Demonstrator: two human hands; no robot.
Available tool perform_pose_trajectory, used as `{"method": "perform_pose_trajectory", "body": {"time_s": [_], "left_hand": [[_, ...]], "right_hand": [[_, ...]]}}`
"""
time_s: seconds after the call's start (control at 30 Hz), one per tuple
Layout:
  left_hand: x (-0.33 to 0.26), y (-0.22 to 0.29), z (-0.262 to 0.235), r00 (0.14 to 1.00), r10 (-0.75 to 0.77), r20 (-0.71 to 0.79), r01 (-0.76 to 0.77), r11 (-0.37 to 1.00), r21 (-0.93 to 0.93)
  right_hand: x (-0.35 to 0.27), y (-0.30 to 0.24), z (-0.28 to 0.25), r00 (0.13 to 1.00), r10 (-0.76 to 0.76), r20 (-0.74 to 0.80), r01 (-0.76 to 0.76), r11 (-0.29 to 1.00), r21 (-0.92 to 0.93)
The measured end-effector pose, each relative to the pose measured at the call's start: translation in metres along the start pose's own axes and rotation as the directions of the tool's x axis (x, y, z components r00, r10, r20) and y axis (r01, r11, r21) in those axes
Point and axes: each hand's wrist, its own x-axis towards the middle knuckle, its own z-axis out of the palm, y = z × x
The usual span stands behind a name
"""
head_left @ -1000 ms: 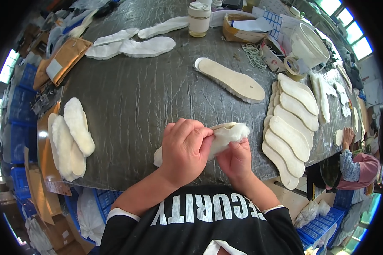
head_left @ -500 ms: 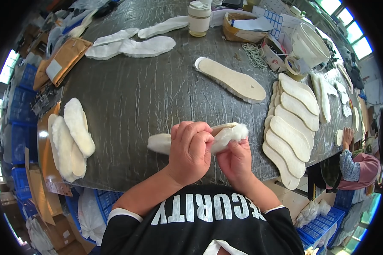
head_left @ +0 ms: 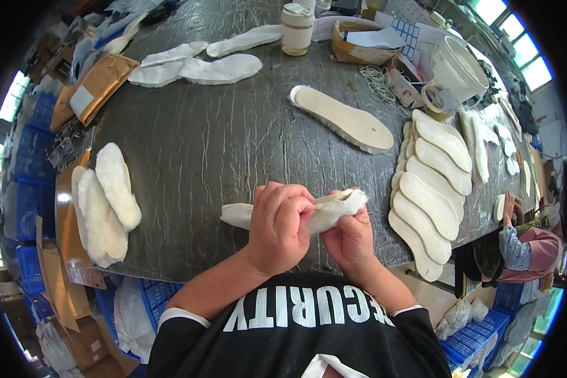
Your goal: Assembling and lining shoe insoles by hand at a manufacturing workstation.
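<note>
Both my hands hold one white fleecy insole (head_left: 324, 218) just above the near edge of the dark table. My left hand (head_left: 280, 222) is closed round its middle, fingers pinched at the upper edge. Closed on its right end, my right hand (head_left: 350, 238) has the thumb pressed against the fleece. A beige layer shows along the top edge, folded back at the right end. To the right a row of overlapping cream insoles (head_left: 429, 189) fans out. One beige insole with a fleecy rim (head_left: 346, 117) lies beyond my hands. Several fleecy insoles (head_left: 101, 201) are piled at the left.
White fleecy pieces (head_left: 220, 68) lie at the far left, near a brown package (head_left: 101, 88). At the back stand a lidded cup (head_left: 296, 30), a basket (head_left: 362, 45) and a white bucket (head_left: 457, 68). Another person (head_left: 532, 246) works at the right edge.
The right end of the held insole has tipped, so more of the beige layer and its folded edge shows. My hands have shifted only slightly.
</note>
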Motion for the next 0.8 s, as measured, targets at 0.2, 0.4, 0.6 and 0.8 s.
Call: {"method": "perform_pose_trajectory", "body": {"time_s": [0.2, 0.4, 0.6, 0.8], "left_hand": [[0.000, 0.000, -0.011, 0.983, -0.171, 0.070, 0.185, 0.931, -0.314], [0.015, 0.008, -0.020, 0.997, 0.054, 0.054, -0.045, 0.986, -0.159], [0.024, 0.013, -0.029, 0.983, 0.105, 0.150, -0.091, 0.991, -0.099], [0.027, 0.018, -0.031, 0.977, 0.082, 0.194, -0.063, 0.993, -0.104]], "right_hand": [[-0.005, 0.000, -0.003, 0.999, -0.016, -0.048, 0.014, 0.999, -0.030], [-0.003, 0.003, 0.001, 0.995, -0.056, 0.078, 0.063, 0.994, -0.088], [-0.004, 0.005, 0.002, 0.982, -0.089, 0.164, 0.113, 0.984, -0.141], [-0.007, 0.005, 0.003, 0.976, -0.091, 0.196, 0.124, 0.979, -0.164]]}}
